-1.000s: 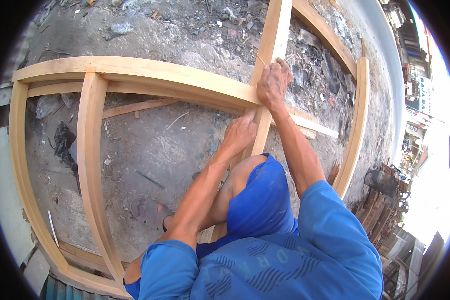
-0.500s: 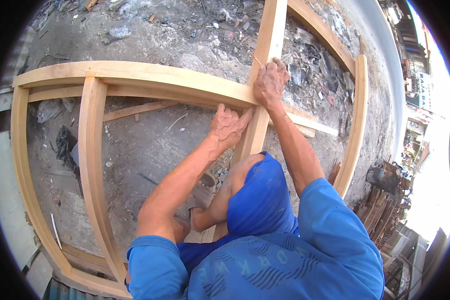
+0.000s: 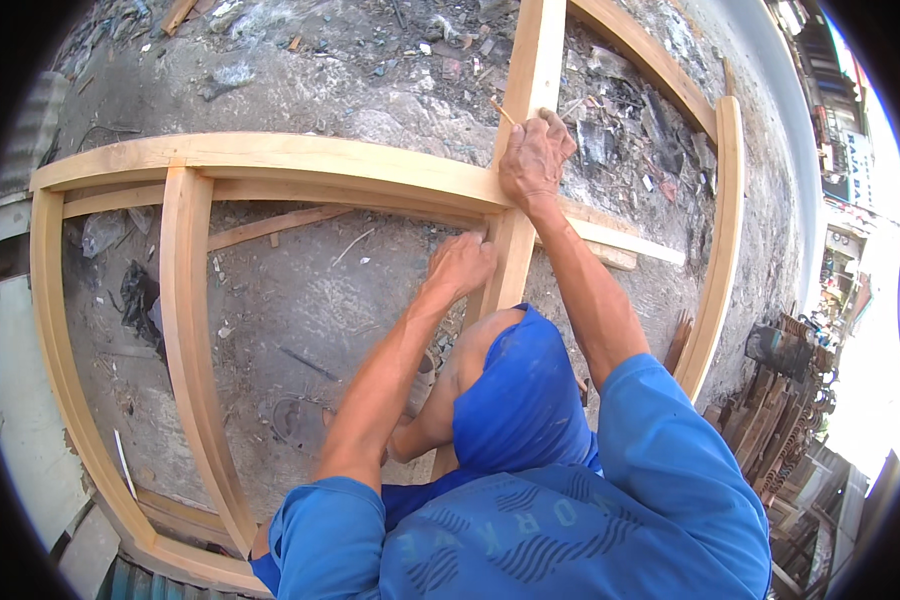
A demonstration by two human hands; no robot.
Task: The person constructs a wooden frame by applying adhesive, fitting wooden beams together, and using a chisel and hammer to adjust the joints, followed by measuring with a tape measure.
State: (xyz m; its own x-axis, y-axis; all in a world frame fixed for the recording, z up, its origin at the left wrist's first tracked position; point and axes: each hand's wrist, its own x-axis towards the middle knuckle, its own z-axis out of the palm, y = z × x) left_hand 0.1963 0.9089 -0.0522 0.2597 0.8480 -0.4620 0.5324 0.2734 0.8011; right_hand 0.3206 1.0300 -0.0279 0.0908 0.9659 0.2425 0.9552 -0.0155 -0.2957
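Right hand (image 3: 536,160) half-curled on timber post (image 3: 534,70), pencil-like stick (image 3: 503,110) jutting out! Left hand (image 3: 462,262) curled, hold unclear; rail (image 3: 340,157) beside right hand already meets post.

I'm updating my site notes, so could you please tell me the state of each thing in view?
Wooden frame: bare, unpainted
Right hand: fingers curled, on the frame
Left hand: curled, close to the frame
Pencil-like stick: held in right hand
Black plastic scrap: crumpled
Ground: dusty, littered
Blue shirt: worn
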